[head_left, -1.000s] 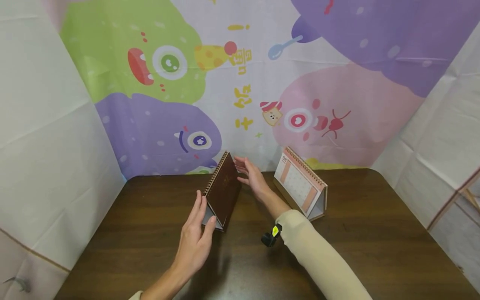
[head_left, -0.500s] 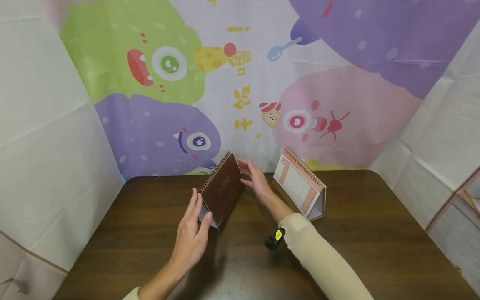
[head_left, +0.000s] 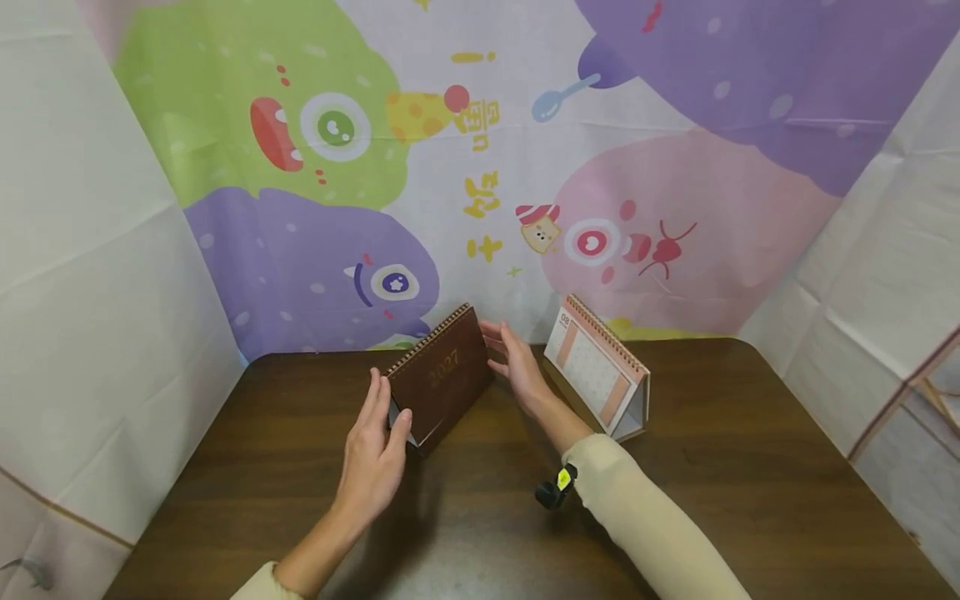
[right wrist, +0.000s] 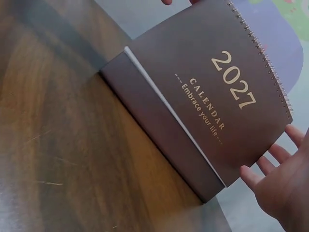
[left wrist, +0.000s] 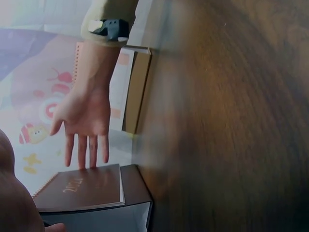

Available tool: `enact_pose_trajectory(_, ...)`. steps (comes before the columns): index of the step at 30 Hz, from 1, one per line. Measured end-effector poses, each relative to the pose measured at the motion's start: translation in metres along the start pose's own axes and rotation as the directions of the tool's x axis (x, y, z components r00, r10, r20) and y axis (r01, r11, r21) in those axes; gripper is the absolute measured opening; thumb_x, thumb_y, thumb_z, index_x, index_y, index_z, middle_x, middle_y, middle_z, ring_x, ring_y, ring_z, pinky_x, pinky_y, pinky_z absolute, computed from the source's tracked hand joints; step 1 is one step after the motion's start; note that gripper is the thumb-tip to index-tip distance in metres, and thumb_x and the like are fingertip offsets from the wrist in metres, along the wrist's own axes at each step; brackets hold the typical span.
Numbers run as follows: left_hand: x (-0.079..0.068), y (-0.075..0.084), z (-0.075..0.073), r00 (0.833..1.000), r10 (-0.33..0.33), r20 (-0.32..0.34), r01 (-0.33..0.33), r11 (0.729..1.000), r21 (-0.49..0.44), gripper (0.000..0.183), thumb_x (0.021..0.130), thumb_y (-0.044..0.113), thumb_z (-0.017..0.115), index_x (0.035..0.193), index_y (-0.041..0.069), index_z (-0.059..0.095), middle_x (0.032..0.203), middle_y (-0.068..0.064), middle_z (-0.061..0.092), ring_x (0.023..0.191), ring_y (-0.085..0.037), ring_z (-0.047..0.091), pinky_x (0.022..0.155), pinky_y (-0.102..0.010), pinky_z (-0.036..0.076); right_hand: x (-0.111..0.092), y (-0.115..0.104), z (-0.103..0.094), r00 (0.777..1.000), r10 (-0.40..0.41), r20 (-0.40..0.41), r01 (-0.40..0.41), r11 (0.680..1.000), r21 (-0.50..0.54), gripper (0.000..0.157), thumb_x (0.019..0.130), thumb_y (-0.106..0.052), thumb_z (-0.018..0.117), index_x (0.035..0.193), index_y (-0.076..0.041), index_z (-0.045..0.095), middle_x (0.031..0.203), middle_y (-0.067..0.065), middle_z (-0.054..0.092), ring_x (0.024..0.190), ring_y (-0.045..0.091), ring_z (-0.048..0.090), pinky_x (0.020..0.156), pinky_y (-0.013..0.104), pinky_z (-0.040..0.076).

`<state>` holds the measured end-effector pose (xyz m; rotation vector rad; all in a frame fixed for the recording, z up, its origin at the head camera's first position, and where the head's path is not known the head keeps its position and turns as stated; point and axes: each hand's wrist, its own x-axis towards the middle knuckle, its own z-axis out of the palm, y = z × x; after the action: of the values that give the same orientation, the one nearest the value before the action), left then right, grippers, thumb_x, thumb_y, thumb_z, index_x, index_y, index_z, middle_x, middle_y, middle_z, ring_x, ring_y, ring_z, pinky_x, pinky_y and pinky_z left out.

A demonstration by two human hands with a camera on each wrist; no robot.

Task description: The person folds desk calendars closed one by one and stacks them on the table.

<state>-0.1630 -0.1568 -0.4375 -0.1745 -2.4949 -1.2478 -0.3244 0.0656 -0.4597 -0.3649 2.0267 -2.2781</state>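
A brown spiral-bound desk calendar marked 2027 stands like a tent on the table, set at a slant. At its near left end, my left hand has straight fingers against the edge, thumb apart. My right hand is at the far right end, fingers extended beside the edge. In the right wrist view the calendar's cover reads "2027 CALENDAR", and the right fingertips lie at its side. The left wrist view shows the right palm facing the calendar. Most of the left hand is cut off there.
A pink and white desk calendar showing 08 stands to the right, behind the right forearm. The dark wooden table ends at a cartoon-printed cloth at the back. White cloth walls flank both sides.
The brown calendar has turned so its cover faces me more and 2027 shows. My left hand has moved left with its near end; the right hand has shifted slightly right.
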Motion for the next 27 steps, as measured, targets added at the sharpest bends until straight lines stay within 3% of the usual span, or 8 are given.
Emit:
enact_pose_trajectory(6, 0.006, -0.005, -0.005, 0.999, -0.023, 0.022, 0.024, 1.000, -0.016, 0.067, 0.120, 0.025, 0.053, 0.174, -0.006, 0.028, 0.189, -0.019, 0.019, 0.174, -0.045, 0.027, 0.138, -0.067, 0.029, -0.008, -0.001, 0.000, 1.000, -0.008, -0.005, 0.008, 1.000, -0.014, 0.066, 0.125, -0.042, 0.021, 0.165, 0.001, 0.051, 0.178, 0.023, 0.045, 0.169, 0.044, 0.040, 0.136, 0.067, 0.038)
enact_pose_trajectory(13, 0.011, -0.011, -0.010, 0.999, -0.015, 0.047, 0.017, 0.999, -0.045, 0.071, 0.119, 0.025, 0.055, 0.175, -0.006, 0.024, 0.190, -0.019, 0.016, 0.174, -0.043, 0.028, 0.131, -0.057, 0.042, -0.015, 0.001, -0.001, 0.999, -0.038, 0.008, 0.038, 0.998, -0.052, 0.062, 0.125, -0.035, 0.023, 0.165, 0.002, 0.052, 0.179, 0.023, 0.044, 0.170, 0.045, 0.038, 0.134, 0.070, 0.039)
enact_pose_trajectory(19, 0.014, -0.016, -0.013, 0.999, -0.010, 0.050, 0.012, 0.999, -0.049, 0.073, 0.118, 0.024, 0.057, 0.176, -0.005, 0.023, 0.190, -0.020, 0.015, 0.173, -0.045, 0.028, 0.129, -0.057, 0.045, -0.019, 0.001, -0.002, 0.999, -0.043, 0.016, 0.044, 0.997, -0.064, 0.062, 0.124, -0.035, 0.024, 0.164, 0.003, 0.052, 0.180, 0.022, 0.043, 0.170, 0.046, 0.037, 0.134, 0.070, 0.039)
enact_pose_trajectory(27, 0.013, -0.016, -0.013, 0.998, -0.014, 0.054, 0.016, 0.999, -0.037, 0.074, 0.119, 0.025, 0.055, 0.176, -0.005, 0.021, 0.190, -0.020, 0.013, 0.174, -0.045, 0.025, 0.131, -0.056, 0.041, -0.017, -0.005, -0.004, 0.999, -0.045, 0.003, 0.045, 0.998, -0.046, 0.061, 0.125, -0.034, 0.023, 0.163, 0.003, 0.053, 0.174, 0.027, 0.049, 0.165, 0.048, 0.044, 0.133, 0.071, 0.040)
